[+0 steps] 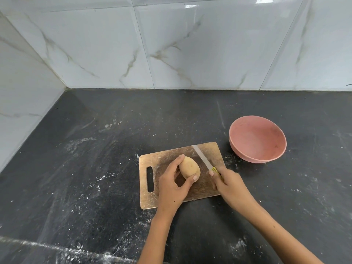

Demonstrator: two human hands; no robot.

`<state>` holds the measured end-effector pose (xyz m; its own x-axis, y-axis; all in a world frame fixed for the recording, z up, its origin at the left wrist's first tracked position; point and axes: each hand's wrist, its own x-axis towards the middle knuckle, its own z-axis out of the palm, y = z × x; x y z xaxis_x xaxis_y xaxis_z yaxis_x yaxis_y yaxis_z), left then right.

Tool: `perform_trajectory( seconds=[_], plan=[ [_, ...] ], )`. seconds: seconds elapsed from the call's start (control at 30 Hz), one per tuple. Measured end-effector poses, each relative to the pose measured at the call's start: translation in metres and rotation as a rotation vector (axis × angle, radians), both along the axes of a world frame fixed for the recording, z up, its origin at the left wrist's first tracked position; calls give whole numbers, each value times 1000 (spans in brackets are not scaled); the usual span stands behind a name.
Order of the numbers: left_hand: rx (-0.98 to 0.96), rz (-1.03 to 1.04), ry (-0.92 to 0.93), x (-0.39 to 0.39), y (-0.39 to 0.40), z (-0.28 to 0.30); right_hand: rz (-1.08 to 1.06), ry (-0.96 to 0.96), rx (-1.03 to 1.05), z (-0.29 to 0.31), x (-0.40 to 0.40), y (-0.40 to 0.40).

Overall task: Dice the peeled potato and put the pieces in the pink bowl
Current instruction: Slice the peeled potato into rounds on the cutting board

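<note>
Left hand (174, 184): fingers and thumb curled around the whole peeled yellow potato (189, 167) on the rectangular wooden cutting board (167, 155).
Right hand (229, 184): fingers clamped on the yellow-handled knife (202, 158), right of the potato.
Round pink bowl (257, 139): right of the board.

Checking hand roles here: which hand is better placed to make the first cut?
Right. The right hand holds the knife beside the whole potato, which the left hand steadies.

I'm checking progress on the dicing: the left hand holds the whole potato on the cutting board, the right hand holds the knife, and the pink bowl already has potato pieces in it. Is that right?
Not quite. The head view shows the pink bowl with no potato pieces in it. The rest stands: the left hand holds the whole potato on the cutting board, and the right hand holds the knife.
</note>
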<state>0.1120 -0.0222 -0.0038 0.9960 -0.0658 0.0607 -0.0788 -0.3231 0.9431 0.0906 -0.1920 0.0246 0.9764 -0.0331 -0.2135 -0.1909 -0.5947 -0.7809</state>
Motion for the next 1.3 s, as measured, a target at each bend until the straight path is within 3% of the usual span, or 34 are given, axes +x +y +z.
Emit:
perform_trajectory(
  seconds=[0.1, 0.33, 0.8, 1.3],
  plan=[
    [8, 11, 4, -1, 0, -1, 22, -26, 26, 3, -3, 3],
    [8, 23, 2, 1, 0, -3, 135, -88, -207, 3, -6, 10],
    [64, 24, -45, 5, -6, -2, 136, 1, -285, 12, -5, 20],
    [-83, 58, 12, 7, -5, 0, 160, 44, -308, 14, 3, 21]
  ],
)
